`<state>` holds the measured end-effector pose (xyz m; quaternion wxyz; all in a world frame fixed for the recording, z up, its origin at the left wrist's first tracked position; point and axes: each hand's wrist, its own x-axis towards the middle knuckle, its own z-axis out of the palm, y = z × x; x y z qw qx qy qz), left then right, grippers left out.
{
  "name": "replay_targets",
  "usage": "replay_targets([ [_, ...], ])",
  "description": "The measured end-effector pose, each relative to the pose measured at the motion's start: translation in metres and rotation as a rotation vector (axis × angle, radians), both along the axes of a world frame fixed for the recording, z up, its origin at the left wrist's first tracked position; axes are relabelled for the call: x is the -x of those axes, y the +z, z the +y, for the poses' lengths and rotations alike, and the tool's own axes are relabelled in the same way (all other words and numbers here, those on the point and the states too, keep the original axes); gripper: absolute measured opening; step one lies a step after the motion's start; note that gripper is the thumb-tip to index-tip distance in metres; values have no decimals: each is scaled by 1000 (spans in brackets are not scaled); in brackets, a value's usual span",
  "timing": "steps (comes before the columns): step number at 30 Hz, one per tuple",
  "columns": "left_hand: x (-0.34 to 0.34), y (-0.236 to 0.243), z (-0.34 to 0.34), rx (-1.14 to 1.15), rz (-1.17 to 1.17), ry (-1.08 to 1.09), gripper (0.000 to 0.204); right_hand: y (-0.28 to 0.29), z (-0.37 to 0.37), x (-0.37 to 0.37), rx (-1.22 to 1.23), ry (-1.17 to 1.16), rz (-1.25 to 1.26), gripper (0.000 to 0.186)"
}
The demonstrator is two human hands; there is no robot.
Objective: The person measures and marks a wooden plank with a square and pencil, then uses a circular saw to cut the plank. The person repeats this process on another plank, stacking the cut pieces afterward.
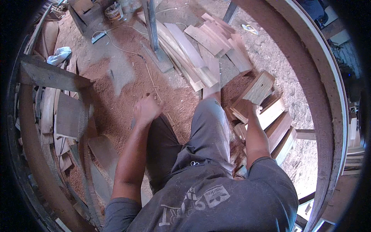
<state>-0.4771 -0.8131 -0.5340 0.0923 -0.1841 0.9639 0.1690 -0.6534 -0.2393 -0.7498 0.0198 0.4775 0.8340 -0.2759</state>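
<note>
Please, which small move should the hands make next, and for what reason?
Perhaps bring the left hand across to support the pale wooden board. The right hand is at that board's near end, and other boards lie close beside it, so two hands may control it better. No board shows in the left hand, near the left leg.

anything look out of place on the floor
A loose cable trails through the sawdust, easy to snag; and what looks like a lone sandal lies apart, right of the piled boards, themselves skewed at different angles.
</note>
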Motion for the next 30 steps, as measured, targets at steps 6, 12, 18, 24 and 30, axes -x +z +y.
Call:
replay_targets([
  [6,7,-1,-4,-8,-54,27,66,-13,42,35,393,153,71,59],
  [12,-4,-8,-11,-46,-11,58,68,12,48,21,596,56,208,56],
  [18,-10,-7,-15,-93,-53,103,72,36,26,15,730,-35,551,70],
  [24,-14,3,-11,-21,-76,108,76,90,23,27,-158,189,229,101],
  [30,-14,6,-5,-47,-92,118,77,83,-33,28,-103,159,-149,85],
])
